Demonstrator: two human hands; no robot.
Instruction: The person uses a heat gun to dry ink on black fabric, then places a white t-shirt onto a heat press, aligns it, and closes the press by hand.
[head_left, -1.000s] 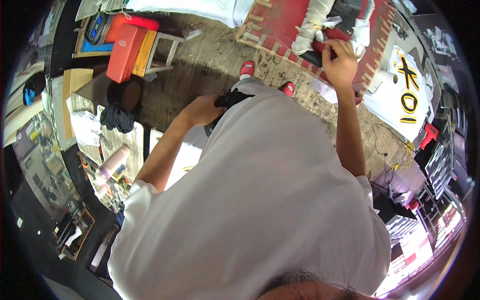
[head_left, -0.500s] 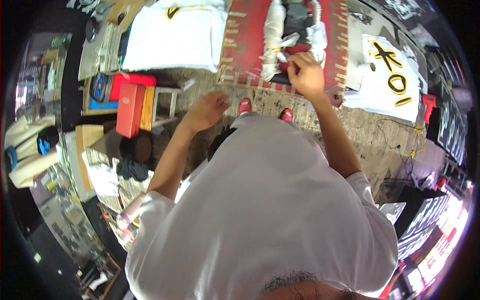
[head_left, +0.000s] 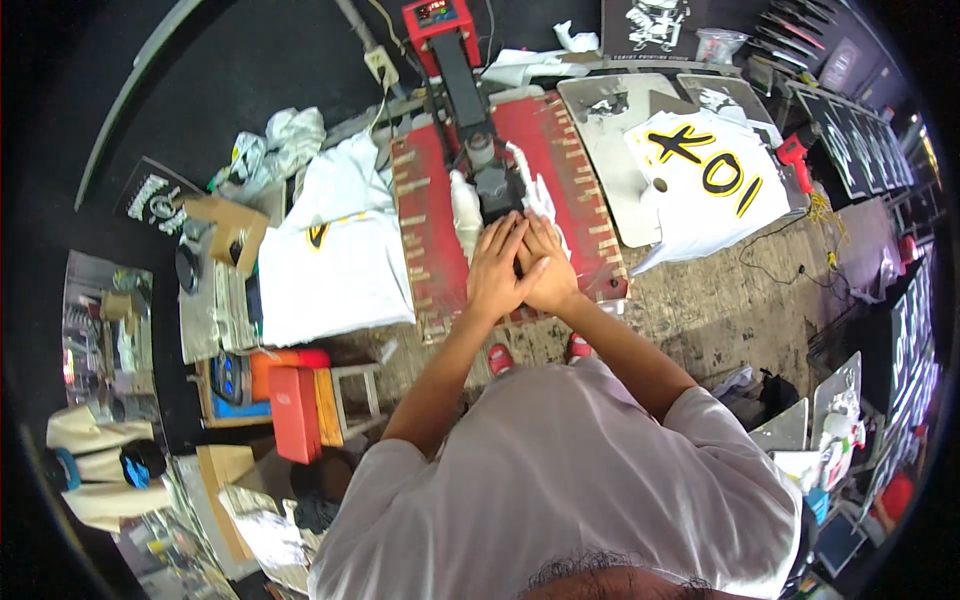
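Both my hands lie close together over the near end of a heat press (head_left: 492, 185), fingers stretched forward. My left hand (head_left: 497, 268) has its thumb out across the back of my right hand (head_left: 545, 265). Their palms cover the handle area between two arms wrapped in white (head_left: 466, 215), so the handle itself is hidden. Neither hand is visibly curled round anything. Beneath the press is a red board (head_left: 430, 230) with strips of tape along its edges.
White printed shirts flank the board, one shirt (head_left: 340, 275) left and another shirt (head_left: 700, 190) right. A red heat gun (head_left: 793, 160) hangs at the right. At lower left stand a red box (head_left: 294, 412) and a stool (head_left: 350, 400). Cables (head_left: 770, 262) trail across the floor.
My left hand has come from the left side to join the right over the near end of the press. The view has tilted up, showing the press's red control box and the wall behind.
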